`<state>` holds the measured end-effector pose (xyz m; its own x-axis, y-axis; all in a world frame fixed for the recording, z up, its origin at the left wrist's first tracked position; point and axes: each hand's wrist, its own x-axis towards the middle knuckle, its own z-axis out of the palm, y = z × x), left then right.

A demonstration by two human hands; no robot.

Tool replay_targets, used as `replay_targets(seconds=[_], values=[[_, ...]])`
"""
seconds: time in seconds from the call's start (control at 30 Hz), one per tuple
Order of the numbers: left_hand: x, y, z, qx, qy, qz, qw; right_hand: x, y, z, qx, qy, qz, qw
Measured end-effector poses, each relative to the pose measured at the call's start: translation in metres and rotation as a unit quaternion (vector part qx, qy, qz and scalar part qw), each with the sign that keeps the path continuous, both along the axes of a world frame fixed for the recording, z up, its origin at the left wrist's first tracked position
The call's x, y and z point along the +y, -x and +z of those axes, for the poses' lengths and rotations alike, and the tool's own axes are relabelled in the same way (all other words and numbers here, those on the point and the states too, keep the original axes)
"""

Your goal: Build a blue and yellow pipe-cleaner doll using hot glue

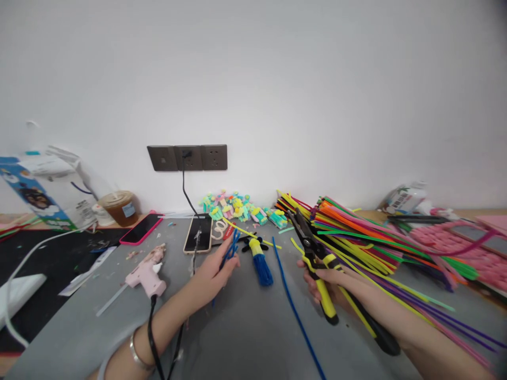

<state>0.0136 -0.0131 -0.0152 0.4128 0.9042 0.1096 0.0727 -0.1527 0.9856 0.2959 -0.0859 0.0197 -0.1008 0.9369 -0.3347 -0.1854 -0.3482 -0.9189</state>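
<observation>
My left hand (216,266) is closed around several short blue pipe cleaner pieces (232,248), whose ends stick up past the fingers. In my right hand (322,279) I hold pliers (307,240) with yellow-and-black handles, their dark jaws pointing up and away. Between my hands lies a small figure (261,266) of yellow and blue pipe cleaner, with black loops at its top. A long blue pipe cleaner (291,301) runs along the grey table just right of it. Yellow pipe cleaner strands (253,232) lie behind the figure.
A pink glue gun (148,272) with a black cord lies left, near two phones (141,228). Small pastel pipe cleaner pieces (237,207) are heaped at the wall. Coloured pipe cleaner bundles (368,237) spread across the right. A drink cup (119,207) stands back left.
</observation>
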Motion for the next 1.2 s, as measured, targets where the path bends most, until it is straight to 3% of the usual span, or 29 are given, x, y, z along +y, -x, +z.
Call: replay_targets(seconds=[0.13, 0.2, 0.27, 0.33, 0.4, 0.47, 0.53, 0.6, 0.7, 0.8, 0.9, 1.03, 1.13, 1.2], values=[[0.001, -0.002, -0.005, 0.064, 0.001, -0.014, 0.998, 0.003, -0.002, -0.006, 0.051, 0.057, 0.042, 0.996], [0.003, -0.001, -0.006, 0.058, -0.012, -0.015, 0.998, 0.004, -0.004, -0.005, -0.029, 0.018, 0.05, 0.998], [0.004, 0.0, -0.007, 0.054, -0.028, -0.016, 0.998, 0.007, -0.007, -0.001, -0.204, -0.036, 0.038, 0.978], [0.006, 0.001, -0.007, 0.058, -0.051, -0.011, 0.997, 0.012, -0.011, 0.004, -0.406, -0.072, 0.022, 0.911], [0.007, 0.002, -0.007, 0.068, -0.088, -0.006, 0.994, 0.019, -0.011, 0.003, -0.57, -0.074, 0.031, 0.817], [0.009, 0.003, -0.006, 0.083, -0.126, -0.002, 0.989, 0.026, -0.007, -0.003, -0.688, -0.047, 0.05, 0.723], [0.01, 0.004, -0.004, 0.103, -0.157, 0.006, 0.982, 0.033, -0.001, -0.013, -0.761, -0.014, 0.044, 0.647], [0.009, 0.005, -0.001, 0.137, -0.181, 0.011, 0.974, 0.038, 0.004, -0.022, -0.797, -0.009, 0.019, 0.604], [0.005, 0.004, 0.005, 0.208, -0.223, -0.018, 0.952, 0.042, 0.008, -0.028, -0.819, -0.06, -0.025, 0.57], [-0.001, 0.002, 0.009, 0.257, -0.247, -0.092, 0.93, 0.041, 0.011, -0.026, -0.809, -0.148, -0.046, 0.567], [-0.003, 0.001, 0.009, 0.282, -0.245, -0.125, 0.919, 0.035, 0.023, -0.024, -0.761, -0.214, 0.005, 0.613], [-0.001, 0.002, 0.005, 0.297, -0.246, -0.091, 0.918, 0.026, 0.048, -0.027, -0.734, -0.217, 0.09, 0.637], [0.002, 0.003, 0.003, 0.3, -0.249, -0.048, 0.92, 0.026, 0.054, -0.025, -0.735, -0.176, 0.105, 0.646], [0.005, 0.004, 0.002, 0.287, -0.25, -0.022, 0.925, 0.03, 0.048, -0.018, -0.713, -0.148, 0.097, 0.678]])
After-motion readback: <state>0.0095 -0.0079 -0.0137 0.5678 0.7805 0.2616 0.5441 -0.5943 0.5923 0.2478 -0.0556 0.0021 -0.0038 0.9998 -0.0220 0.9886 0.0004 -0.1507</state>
